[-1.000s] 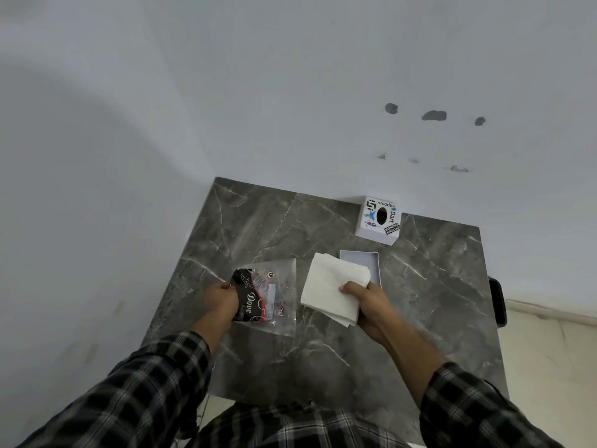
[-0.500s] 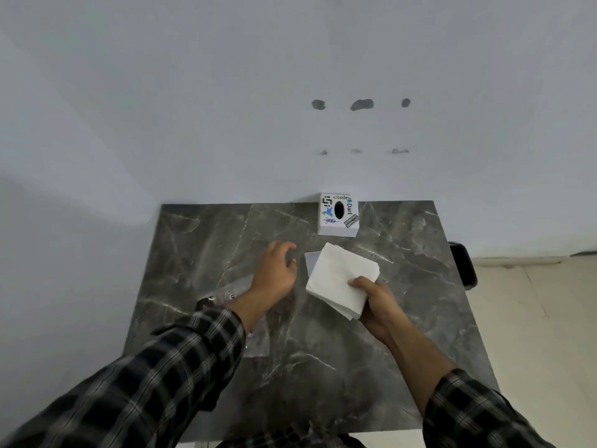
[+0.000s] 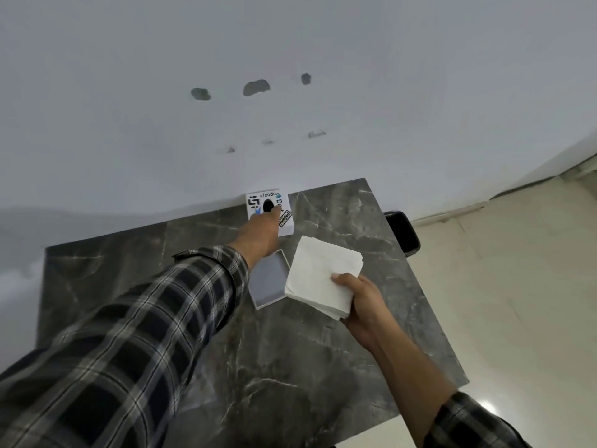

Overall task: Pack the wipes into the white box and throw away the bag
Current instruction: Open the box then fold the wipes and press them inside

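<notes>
The white box (image 3: pixel 257 202), covered in stickers, stands at the table's far edge against the wall. My left hand (image 3: pixel 260 232) is stretched out to it, fingertips on its top and front; whether they grip it is unclear. My right hand (image 3: pixel 365 305) holds a stack of white wipes (image 3: pixel 323 273) by its near corner, above the table's middle right. A shallow white lid or tray (image 3: pixel 268 279) with a grey inside lies flat just left of the wipes, partly under them. The bag is out of sight, probably behind my left sleeve.
The grey marble table (image 3: pixel 290 367) fills a corner, with white walls behind and to the left. A black container (image 3: pixel 403 234) stands on the floor by the table's right edge. Beige floor tiles (image 3: pixel 500 302) lie to the right.
My left hand let go of the bag and has reached forward to the white box. The view has swung right; the bag no longer shows. The right hand still holds the wipes.
</notes>
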